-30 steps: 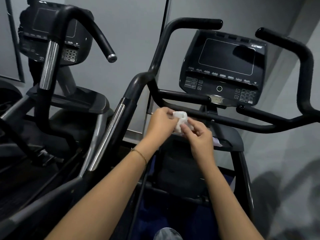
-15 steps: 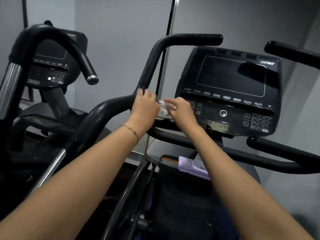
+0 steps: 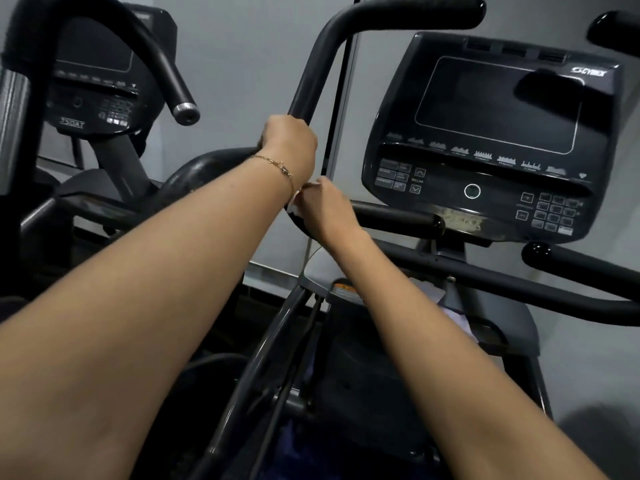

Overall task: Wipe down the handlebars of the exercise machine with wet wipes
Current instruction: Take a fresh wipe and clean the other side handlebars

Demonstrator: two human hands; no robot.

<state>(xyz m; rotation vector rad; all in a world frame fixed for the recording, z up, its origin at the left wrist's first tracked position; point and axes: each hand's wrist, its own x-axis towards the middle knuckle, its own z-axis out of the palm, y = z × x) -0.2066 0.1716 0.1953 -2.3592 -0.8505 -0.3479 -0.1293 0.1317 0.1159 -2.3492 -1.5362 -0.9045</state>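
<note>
Standing far to the left of the console (image 3: pixel 485 133), a neighbouring machine (image 3: pixel 93 81) shows its own dark display, and its curved black bar (image 3: pixel 162 64) ends in a silver cap (image 3: pixel 187 114) on the side nearer the console. Closer to the console, the person's left forearm reaches up from the lower left, a thin gold bracelet (image 3: pixel 277 166) lying across the wrist. The left hand (image 3: pixel 289 142) is wrapped round the handlebar (image 3: pixel 311 77), fingers curled over its far side, at about the height of the console's screen. That handlebar rises just left of the console, then bends over and runs level above the console's top left corner. Just below the left wrist, and level with the console's button row, the right hand (image 3: pixel 327 209) is closed over the lower bend of the same handlebar. Its thumb is tucked against the left wrist, and its fingertips are hidden behind that wrist. A small white sliver of the wet wipe (image 3: pixel 293 206) shows at the right hand's fingers, pressed against the bar, to the left of the console's lower edge. A short black grip (image 3: pixel 398 218) juts out level beneath the console's lower left corner, touching the right hand's near side. Under the console, a pale lilac packet (image 3: pixel 457 317) lies partly hidden by the right forearm. At the console's upper right, the rounded end of another black bar (image 3: pixel 613 26) pokes into view
</note>
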